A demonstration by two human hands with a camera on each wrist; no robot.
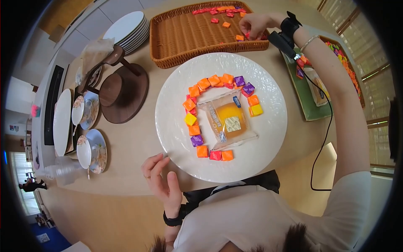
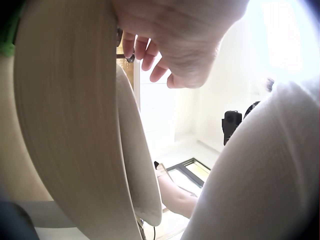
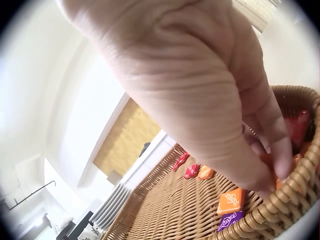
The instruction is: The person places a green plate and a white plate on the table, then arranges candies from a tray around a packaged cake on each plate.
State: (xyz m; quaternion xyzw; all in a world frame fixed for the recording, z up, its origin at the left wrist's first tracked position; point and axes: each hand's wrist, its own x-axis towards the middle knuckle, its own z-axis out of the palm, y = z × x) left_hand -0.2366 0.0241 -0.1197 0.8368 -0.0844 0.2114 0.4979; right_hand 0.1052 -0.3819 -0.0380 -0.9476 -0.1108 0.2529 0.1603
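Note:
My right hand [image 1: 255, 25] reaches into the near right corner of a brown wicker basket [image 1: 176, 46]. In the right wrist view its thumb and fingers [image 3: 276, 135] close around a red-orange wrapped candy [image 3: 268, 161], partly hidden by them. An orange candy [image 3: 231, 201] and a purple one [image 3: 231, 220] lie beside the thumb. My left hand [image 1: 161, 178] is held at the lower left rim of a large white plate [image 1: 268, 138], fingers loosely bent and holding nothing. On the plate, orange, purple, yellow and red candies [image 1: 202, 151] form a broken ring around a packaged yellow cake [image 1: 230, 116].
Left of the plate stand a dark wooden stand [image 1: 126, 96], stacked white plates [image 1: 130, 29], floral cups with saucers [image 1: 97, 151] and clear plastic cups [image 1: 67, 172]. At right, a green tray [image 1: 308, 111] holds another packaged cake. A black cable [image 1: 323, 147] hangs beside the right arm.

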